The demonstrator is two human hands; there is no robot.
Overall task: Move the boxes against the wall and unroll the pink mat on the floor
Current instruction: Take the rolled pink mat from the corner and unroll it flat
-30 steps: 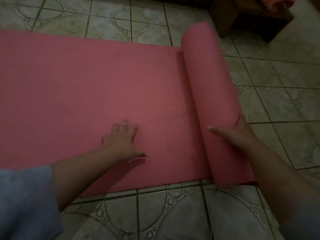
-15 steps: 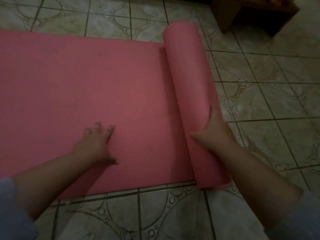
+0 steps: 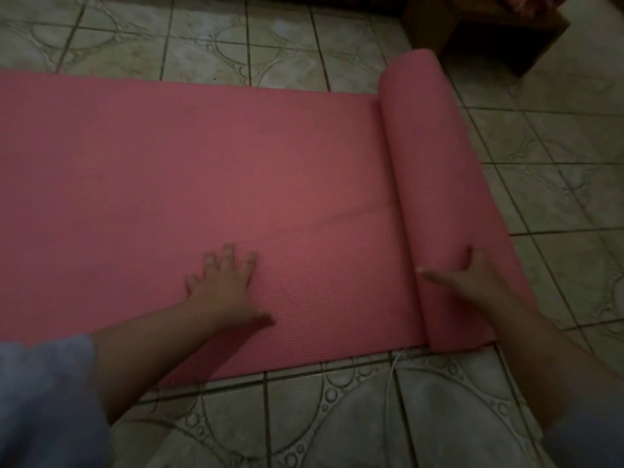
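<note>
The pink mat (image 3: pixel 202 184) lies partly unrolled on the tiled floor, its flat part stretching from the left edge of view to the middle right. Its rolled part (image 3: pixel 439 184) stands at the right end. My left hand (image 3: pixel 224 285) rests flat on the flat part near the mat's front edge, fingers spread. My right hand (image 3: pixel 472 275) cups the near end of the roll, thumb on its left side and fingers over the top. A brown cardboard box (image 3: pixel 489 25) sits at the top right, just beyond the roll's far end.
Patterned grey floor tiles (image 3: pixel 557 184) extend to the right of the roll and in front of the mat. A thin white cord (image 3: pixel 393 369) lies on the floor at the mat's front edge. Something pink (image 3: pixel 526 5) rests on top of the box.
The roll has travelled rightward along the floor, leaving more flat mat behind it. My right hand stayed on the roll and my left hand stayed pressed on the flat part.
</note>
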